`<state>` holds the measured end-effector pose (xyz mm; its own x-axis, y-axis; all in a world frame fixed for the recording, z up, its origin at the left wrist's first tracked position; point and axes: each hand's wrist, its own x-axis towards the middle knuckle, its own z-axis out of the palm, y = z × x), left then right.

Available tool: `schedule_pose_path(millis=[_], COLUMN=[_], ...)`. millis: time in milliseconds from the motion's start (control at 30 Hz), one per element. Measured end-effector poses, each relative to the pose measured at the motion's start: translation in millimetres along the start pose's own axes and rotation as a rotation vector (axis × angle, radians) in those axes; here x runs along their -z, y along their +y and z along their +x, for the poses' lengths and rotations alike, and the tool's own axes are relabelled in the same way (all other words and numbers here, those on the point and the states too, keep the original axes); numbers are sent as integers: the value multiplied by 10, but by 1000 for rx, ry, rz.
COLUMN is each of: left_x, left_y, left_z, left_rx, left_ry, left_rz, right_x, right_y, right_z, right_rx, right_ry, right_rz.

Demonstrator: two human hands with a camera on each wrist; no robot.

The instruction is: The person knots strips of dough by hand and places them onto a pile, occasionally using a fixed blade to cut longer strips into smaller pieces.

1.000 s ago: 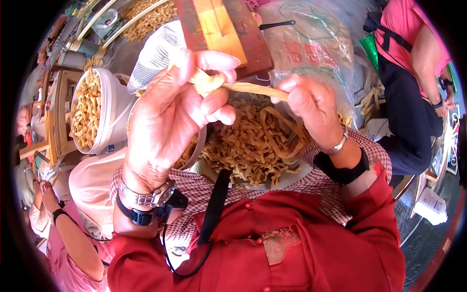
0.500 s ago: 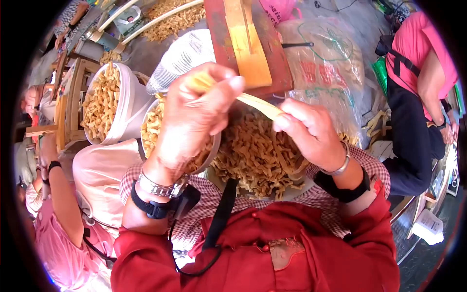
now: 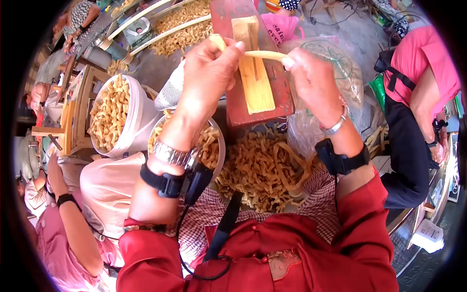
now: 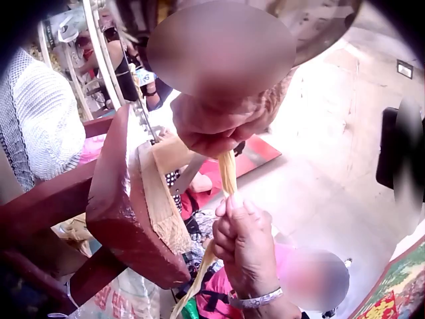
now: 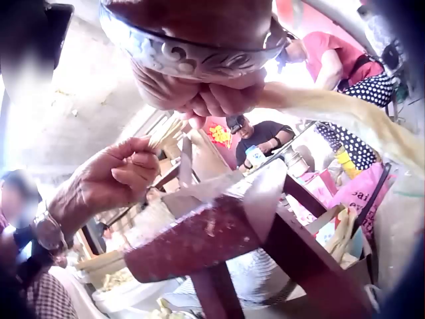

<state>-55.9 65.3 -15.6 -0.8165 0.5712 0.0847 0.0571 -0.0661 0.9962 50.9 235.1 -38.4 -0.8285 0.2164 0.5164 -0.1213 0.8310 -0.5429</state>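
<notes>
A flat, pale yellow strip (image 3: 265,55) stretches between both hands. My left hand (image 3: 206,68), knuckles up, pinches one end between thumb and fingers; a short piece (image 3: 218,42) of it sticks out past the fingers. My right hand (image 3: 314,80) grips the strip farther along. In the left wrist view its loose tail (image 4: 196,282) hangs below the right hand. Both hands are above a red wooden bench (image 3: 233,114) bearing a slotted wooden board (image 3: 261,95). Below them lies a heap of knotted strips (image 3: 255,170) in a wide basin on the lap.
Left of the heap stand a bucket of knotted pieces (image 3: 221,151) and a larger white bucket (image 3: 141,124). A clear plastic bag (image 3: 348,70) lies to the right. More pieces (image 3: 182,27) are spread behind. People sit on both sides, one in pink (image 3: 421,53).
The left hand has turned from palm up, with the strip looped at its fingers, to knuckles up. Both hands have moved forward over the bench, and the strip is drawn between them.
</notes>
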Motion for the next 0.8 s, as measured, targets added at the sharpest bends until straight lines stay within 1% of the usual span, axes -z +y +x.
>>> schedule_pose_path(millis=[33,67,133,167,200,233,267,300,333,367,400,433,467,500,567,600,633,700,733,800], left_x=[26,42,162,234,277,258,280,290,290,279,265,234,170,97,-48,-120,-206,-281,-289,-300], left_y=[-127,-283,-282,-287,-20,247,451,438,466,487,383,248,165,96,-131,-100,-68,-49,-35,19], left_z=[47,77,72,50,-62,-208,-291,-430,-507,-569,-648,-725,-782,-850,-1049,-1077,-1116,-1105,-1096,-1075], left_rx=[-27,-116,-83,-63,54,161,279,320,369,418,416,413,441,712,856,993,950,914,897,863], left_ry=[4,12,54,69,-101,-243,-434,-485,-575,-668,-714,-757,-803,-775,-728,-749,-780,-844,-799,-708], left_rz=[90,189,444,572,545,589,651,544,577,606,503,398,470,283,18,-68,-191,-204,-221,-260], right_x=[-62,-102,-111,-69,32,139,212,234,231,183,87,39,-17,-64,-179,-167,-147,-107,-87,-46], right_y=[61,100,90,68,-25,-127,-304,-483,-558,-640,-745,-832,-924,-1003,-1170,-1251,-1308,-1350,-1366,-1323], right_z=[-29,-84,-195,-267,-301,-338,-383,-437,-496,-560,-635,-707,-823,-919,-1055,-1129,-1171,-1190,-1195,-1158], right_rx=[22,16,4,-52,-106,-159,-147,-142,37,162,226,314,305,347,445,482,517,496,486,427], right_ry=[-6,-38,-100,-94,-86,-77,-76,-75,-97,-95,-84,-79,-140,-197,-141,-217,-292,-280,-277,-159], right_rz=[-66,-87,-132,-56,19,92,165,239,246,244,358,403,456,464,563,568,574,605,622,654])
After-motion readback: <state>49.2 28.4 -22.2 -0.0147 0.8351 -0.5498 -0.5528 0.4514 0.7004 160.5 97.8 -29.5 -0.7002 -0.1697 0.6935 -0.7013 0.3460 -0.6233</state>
